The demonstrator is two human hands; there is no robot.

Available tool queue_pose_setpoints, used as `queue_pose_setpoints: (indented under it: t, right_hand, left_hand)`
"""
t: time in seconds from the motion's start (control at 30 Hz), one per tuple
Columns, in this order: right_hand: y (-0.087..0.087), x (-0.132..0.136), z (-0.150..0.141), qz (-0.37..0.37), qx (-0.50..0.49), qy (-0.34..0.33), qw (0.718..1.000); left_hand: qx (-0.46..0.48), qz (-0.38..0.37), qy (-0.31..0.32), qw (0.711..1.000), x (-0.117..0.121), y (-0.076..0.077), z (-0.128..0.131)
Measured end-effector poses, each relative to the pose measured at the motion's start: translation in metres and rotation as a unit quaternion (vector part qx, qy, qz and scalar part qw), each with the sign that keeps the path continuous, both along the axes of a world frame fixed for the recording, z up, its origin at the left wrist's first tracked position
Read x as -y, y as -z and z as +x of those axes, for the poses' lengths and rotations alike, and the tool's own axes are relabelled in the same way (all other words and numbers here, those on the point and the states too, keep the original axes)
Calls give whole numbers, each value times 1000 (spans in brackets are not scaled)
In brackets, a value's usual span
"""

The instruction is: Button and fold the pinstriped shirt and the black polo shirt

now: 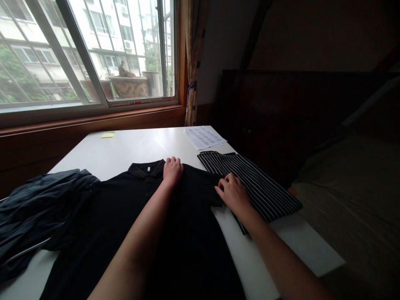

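A black polo shirt (193,233) lies spread on the white table, its collar at the far end with a small pale label inside. My left hand (173,170) is closed on the shirt's shoulder, just right of the collar, fingers curled over the far edge. At the end of the right-hand sleeve, my right hand (233,192) bends its fingers and thumb around the cuff; the fingertips are partly hidden. Beneath and beyond that hand lies a folded black-and-white striped garment (262,187).
A crumpled dark garment (34,208) with a grey stripe lies at the left. Printed sheets (204,137) and yellow sticky notes (108,134) are on the white table (146,141) toward the back. Beyond its far edge are a barred window (125,50) and a tied curtain (192,83).
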State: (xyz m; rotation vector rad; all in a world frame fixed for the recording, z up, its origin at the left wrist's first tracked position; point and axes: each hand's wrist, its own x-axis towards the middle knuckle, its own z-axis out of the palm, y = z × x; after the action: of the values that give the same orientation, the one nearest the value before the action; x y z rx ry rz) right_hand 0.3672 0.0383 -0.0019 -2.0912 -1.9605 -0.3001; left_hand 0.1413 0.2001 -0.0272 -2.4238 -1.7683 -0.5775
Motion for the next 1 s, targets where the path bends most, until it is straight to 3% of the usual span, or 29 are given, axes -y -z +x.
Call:
queue_pose_setpoints:
  t: [0.17,0.37,0.5,0.63,0.73,0.83,0.93,1.0]
  right_hand:
    - [9,-4,1,31,-46,10,998]
    - [7,-7,1,30,-61,-10,998]
    - [7,-11,-1,42,-76,-46,995]
    - [8,-14,3,88,-181,-74,977]
    - [6,-15,9,138,-273,-76,949]
    - [3,-19,14,158,-325,-76,929]
    - [1,-27,19,153,-341,-85,924]
    - [2,-35,23,142,-341,-91,925]
  left_hand:
    - [10,0,-1,1000,0,1,1]
    - [40,17,21,999,1,0,-1]
    - [74,36,55,995,4,-6,-3]
    - [106,51,83,990,12,-18,-13]
    - [127,55,116,984,26,-30,-28]
    - [132,55,188,972,51,-40,-51]
    - [79,44,229,969,79,-44,-86]
    - [36,35,223,974,94,-41,-116]
